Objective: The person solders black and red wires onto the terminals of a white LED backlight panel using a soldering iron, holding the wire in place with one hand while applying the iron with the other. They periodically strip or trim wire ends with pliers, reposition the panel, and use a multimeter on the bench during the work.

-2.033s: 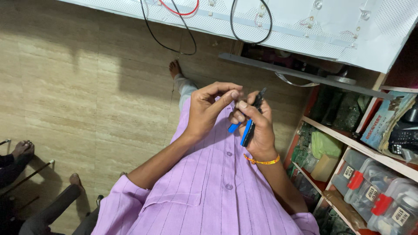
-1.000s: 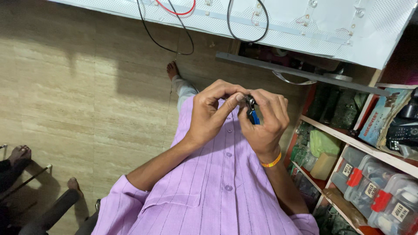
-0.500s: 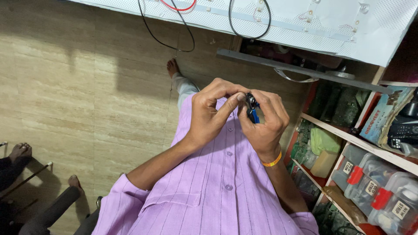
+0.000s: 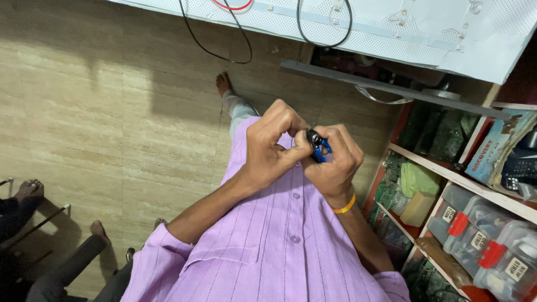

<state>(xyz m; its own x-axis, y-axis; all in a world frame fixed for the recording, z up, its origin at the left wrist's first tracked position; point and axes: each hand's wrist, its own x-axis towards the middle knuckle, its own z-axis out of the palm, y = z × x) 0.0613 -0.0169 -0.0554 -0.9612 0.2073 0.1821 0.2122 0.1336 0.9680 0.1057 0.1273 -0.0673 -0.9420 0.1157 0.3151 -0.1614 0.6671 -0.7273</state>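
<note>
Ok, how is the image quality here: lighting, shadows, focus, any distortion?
Head view: even indoor light, both hands and the small blue tool in sharp focus; soft broad shadows fall on the tan floor; the shelf at right sits dimmer; the white panel edge slants, suggesting wide-angle tilt; no glare.

Small blue-and-black tool (image 4: 317,146) pinched upright between both hands, mostly hidden
</note>
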